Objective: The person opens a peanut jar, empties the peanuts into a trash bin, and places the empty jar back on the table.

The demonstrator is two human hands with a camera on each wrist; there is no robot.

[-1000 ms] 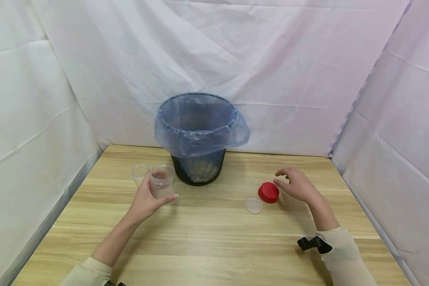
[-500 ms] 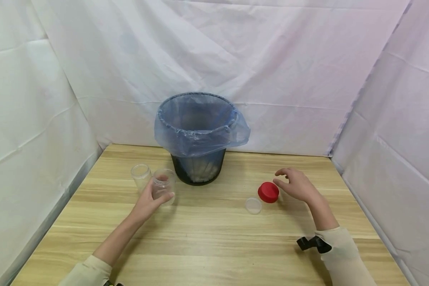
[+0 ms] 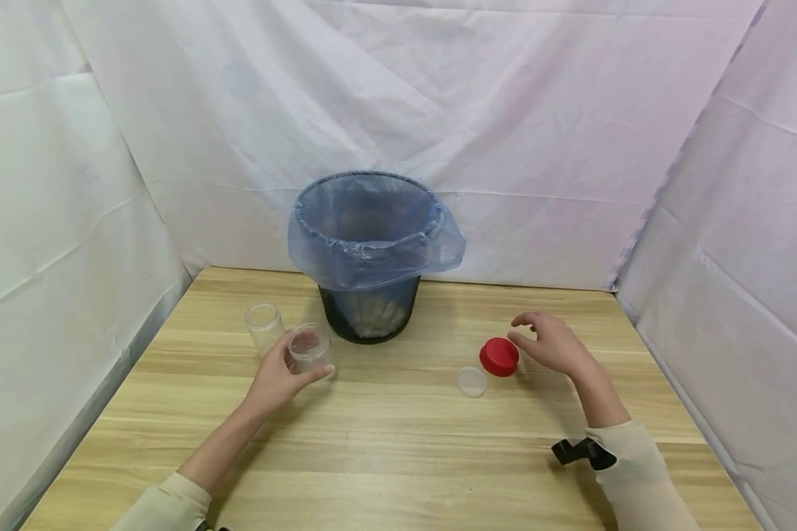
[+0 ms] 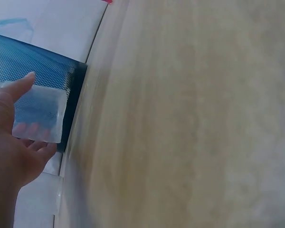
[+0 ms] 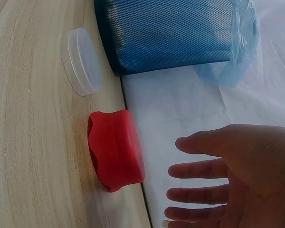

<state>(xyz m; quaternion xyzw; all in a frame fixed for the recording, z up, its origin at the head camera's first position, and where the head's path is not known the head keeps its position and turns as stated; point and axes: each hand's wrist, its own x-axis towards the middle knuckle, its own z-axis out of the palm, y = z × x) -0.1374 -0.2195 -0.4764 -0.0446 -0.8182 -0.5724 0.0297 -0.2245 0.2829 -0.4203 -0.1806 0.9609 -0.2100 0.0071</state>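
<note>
A clear, lidless plastic jar is in my left hand, the thumb on its near side and the fingers round the far side. In the left wrist view the same jar overlaps the mesh bin. Just left of that hand stands a second clear jar, partly hidden by the fingers. My right hand hovers with relaxed, spread fingers beside a red scalloped cap, holding nothing. Left of the cap lies a flat translucent lid; the right wrist view shows the lid with a raised rim.
At the back of the wooden table stands a black mesh bin, lined with a blue plastic bag folded over its rim. White cloth sheets enclose the back and sides.
My left hand and the jar have come down and slightly to the right, uncovering more of the second jar. My right hand, the red cap and the lid have stayed put.
</note>
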